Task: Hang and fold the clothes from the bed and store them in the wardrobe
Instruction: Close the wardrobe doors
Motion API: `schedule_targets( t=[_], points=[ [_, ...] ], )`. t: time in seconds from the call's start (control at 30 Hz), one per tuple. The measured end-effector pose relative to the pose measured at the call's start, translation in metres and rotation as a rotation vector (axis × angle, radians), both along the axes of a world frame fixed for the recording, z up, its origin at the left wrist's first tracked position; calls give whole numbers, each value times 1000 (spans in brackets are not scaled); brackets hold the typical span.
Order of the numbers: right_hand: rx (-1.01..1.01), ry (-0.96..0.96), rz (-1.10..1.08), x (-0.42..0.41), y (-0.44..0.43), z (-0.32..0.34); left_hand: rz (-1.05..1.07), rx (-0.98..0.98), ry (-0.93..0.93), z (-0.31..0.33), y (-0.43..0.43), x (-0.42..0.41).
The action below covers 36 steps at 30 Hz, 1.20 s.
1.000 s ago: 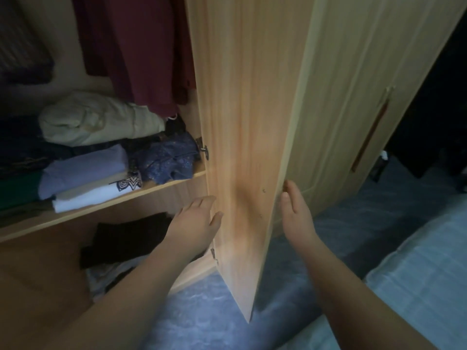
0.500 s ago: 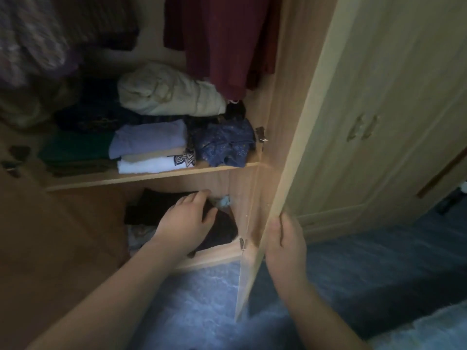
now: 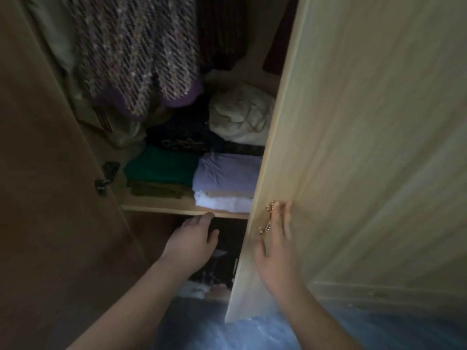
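Right hand (image 3: 274,248): flat on the right wardrobe door (image 3: 353,147), fingers straight, holding nothing, beside its gold handle (image 3: 268,218).
Left hand (image 3: 194,238): fingers loosely spread, empty, just below the shelf (image 3: 161,209) edge.
Folded clothes (image 3: 227,178): stacked on that shelf, beyond both hands.

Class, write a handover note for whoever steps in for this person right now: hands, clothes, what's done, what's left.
Left hand: open, empty, below the shelf edge.
Right hand: open, flat on the right door by its handle.
Done: folded clothes stacked on the shelf; knit garment hangs above.
To do: likely shut this door and the left door; the bed is out of view, so check it.
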State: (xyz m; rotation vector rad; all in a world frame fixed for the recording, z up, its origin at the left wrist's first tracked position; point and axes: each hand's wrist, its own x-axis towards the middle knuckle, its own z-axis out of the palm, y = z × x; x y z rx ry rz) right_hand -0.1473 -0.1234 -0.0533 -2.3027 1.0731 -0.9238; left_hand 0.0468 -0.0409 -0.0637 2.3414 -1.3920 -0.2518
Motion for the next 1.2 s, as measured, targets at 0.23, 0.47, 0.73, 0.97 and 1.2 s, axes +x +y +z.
schedule_targets(
  t=[0.23, 0.47, 0.73, 0.97, 1.2],
  points=[
    [-52, 164, -169, 55, -40, 4, -37, -15, 6, -3, -43, 65],
    [-119, 185, -91, 56, -48, 15, -16, -42, -10, 9, -34, 68],
    [-87, 321, 121, 35, -3, 1, 187, -67, -57, 13, 76, 19],
    [84, 375, 477, 56, 98, -2, 474, 18, -61, 12, 214, -21],
    [215, 323, 668, 84, 186, 11, 661, -137, 11, 23, 355, 0]
  ],
)
